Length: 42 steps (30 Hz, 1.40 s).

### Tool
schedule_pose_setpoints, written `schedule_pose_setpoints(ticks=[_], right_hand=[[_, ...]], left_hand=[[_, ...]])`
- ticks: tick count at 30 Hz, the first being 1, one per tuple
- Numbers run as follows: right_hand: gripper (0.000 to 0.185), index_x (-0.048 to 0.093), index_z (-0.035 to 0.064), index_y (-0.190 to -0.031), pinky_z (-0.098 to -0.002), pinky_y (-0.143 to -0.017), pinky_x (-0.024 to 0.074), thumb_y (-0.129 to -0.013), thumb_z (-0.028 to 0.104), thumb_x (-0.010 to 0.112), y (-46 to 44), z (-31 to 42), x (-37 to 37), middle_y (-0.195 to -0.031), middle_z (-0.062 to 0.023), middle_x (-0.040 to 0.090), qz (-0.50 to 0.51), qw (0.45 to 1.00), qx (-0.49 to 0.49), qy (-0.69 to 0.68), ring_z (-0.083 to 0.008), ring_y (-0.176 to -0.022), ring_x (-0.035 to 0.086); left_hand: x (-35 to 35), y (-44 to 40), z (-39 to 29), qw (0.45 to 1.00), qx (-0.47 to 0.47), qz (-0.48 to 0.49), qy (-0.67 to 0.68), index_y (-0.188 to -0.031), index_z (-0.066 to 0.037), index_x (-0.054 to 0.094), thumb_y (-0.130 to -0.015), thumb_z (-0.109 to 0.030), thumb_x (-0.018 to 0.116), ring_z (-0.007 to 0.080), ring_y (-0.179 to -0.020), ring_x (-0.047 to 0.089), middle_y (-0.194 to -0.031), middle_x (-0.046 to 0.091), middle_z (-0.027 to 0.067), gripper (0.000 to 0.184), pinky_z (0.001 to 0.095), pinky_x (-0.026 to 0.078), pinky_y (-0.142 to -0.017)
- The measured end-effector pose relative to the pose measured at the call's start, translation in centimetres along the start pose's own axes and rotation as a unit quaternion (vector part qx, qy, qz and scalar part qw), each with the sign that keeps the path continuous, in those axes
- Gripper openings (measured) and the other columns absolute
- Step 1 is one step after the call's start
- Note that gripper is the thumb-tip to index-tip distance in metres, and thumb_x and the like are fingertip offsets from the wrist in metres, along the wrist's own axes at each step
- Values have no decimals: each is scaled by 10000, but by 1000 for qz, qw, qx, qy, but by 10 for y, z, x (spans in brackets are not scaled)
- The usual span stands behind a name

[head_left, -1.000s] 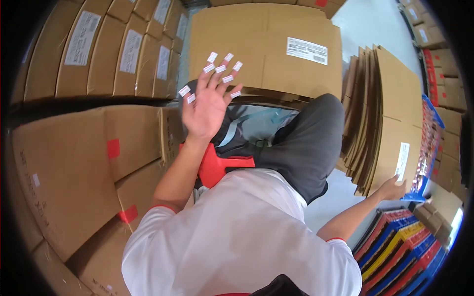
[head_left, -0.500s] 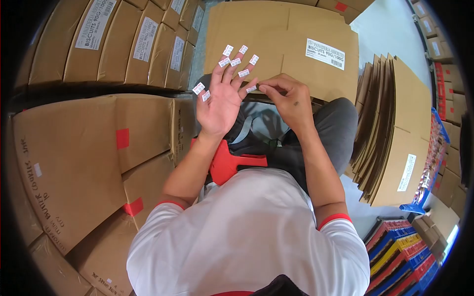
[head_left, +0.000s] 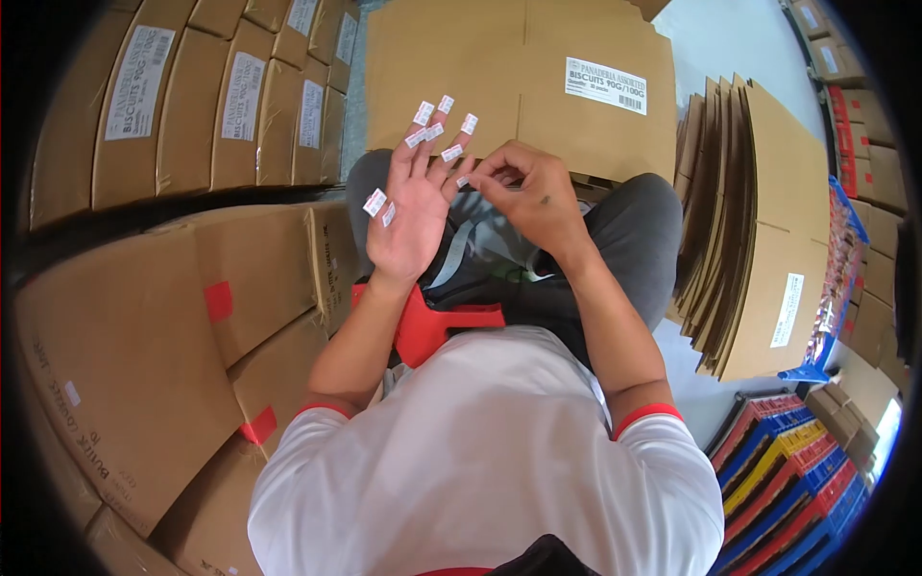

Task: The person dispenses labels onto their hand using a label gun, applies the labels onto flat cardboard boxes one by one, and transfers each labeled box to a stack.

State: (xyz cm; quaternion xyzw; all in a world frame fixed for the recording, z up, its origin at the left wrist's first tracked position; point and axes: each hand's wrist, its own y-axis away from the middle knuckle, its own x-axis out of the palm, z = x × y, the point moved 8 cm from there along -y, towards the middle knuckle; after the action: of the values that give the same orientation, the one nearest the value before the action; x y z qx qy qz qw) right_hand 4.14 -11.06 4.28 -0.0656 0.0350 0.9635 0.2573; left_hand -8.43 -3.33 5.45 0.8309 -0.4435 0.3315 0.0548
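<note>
My left hand [head_left: 413,226] is held up palm towards me, fingers spread. Small white printed stickers [head_left: 433,132] cling to its fingers and thumb, several in all. My right hand [head_left: 534,197] is closed in a pinch at the tip of the left little finger, on a small sticker [head_left: 462,181] there. Its fingertips partly cover that sticker. Beyond both hands lies a flat brown carton [head_left: 471,72] with a white biscuit label [head_left: 606,84]. A red plastic object [head_left: 432,324] rests on my lap below the left wrist.
Stacked cartons [head_left: 115,336] with red tape stand close on my left, with labelled boxes [head_left: 182,106] behind them. Folded cardboard sheets [head_left: 768,230] lean upright on my right. Farther down on that side is a stack of coloured crates [head_left: 788,470].
The view has shifted slightly. My right fingertips have moved onto the sticker on the left little finger, covering more of it. The left hand stays spread.
</note>
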Motion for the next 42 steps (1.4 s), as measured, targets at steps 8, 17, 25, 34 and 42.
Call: schedule_pose_setpoints(ticks=[8,17,25,34,42], right_hand=[[110,744,38,-920,-259,-671,520,-943,108,663,-63,-90,-170,-813,-17,693,-127,991,41,-16,-111,-739,642],[109,717,20,-934,-245,-564,479,-932,129,718,-119,-250,-293,-742,-36,657,-156,955,246,60,-109,-638,615],[195,710,23,-849,-272,-488,428,-928,199,738,-120,-253,-291,-637,-9,591,-170,942,250,147,-96,-527,510],[292,721,56,-837,-357,-609,530,-812,321,841,-119,-251,-291,-684,-61,703,-206,909,239,274,-178,-591,667],[534,719,85,-1023,-405,-866,552,-689,453,913,-70,-263,-351,-1040,-111,768,-305,827,346,322,-258,-977,729]], left_hand=[[-19,-5,6,996,-1,-70,-59,-1591,-48,273,-927,-591,520,424,-1530,261,-1660,253,207,892,602,211,-1237],[-22,-8,14,992,-28,-88,-85,-1574,-30,298,-929,-562,524,444,-1495,320,-1651,246,241,866,609,251,-1221],[-24,-9,20,992,-43,-85,-79,-1562,-20,309,-936,-544,516,448,-1489,329,-1645,254,245,843,602,262,-1219],[-25,-9,21,993,-47,-82,-76,-1559,-25,315,-940,-535,512,453,-1498,316,-1643,262,244,826,600,269,-1216],[-27,-6,18,994,-39,-76,-66,-1570,-25,302,-948,-547,509,436,-1480,347,-1635,277,238,838,595,276,-1213]])
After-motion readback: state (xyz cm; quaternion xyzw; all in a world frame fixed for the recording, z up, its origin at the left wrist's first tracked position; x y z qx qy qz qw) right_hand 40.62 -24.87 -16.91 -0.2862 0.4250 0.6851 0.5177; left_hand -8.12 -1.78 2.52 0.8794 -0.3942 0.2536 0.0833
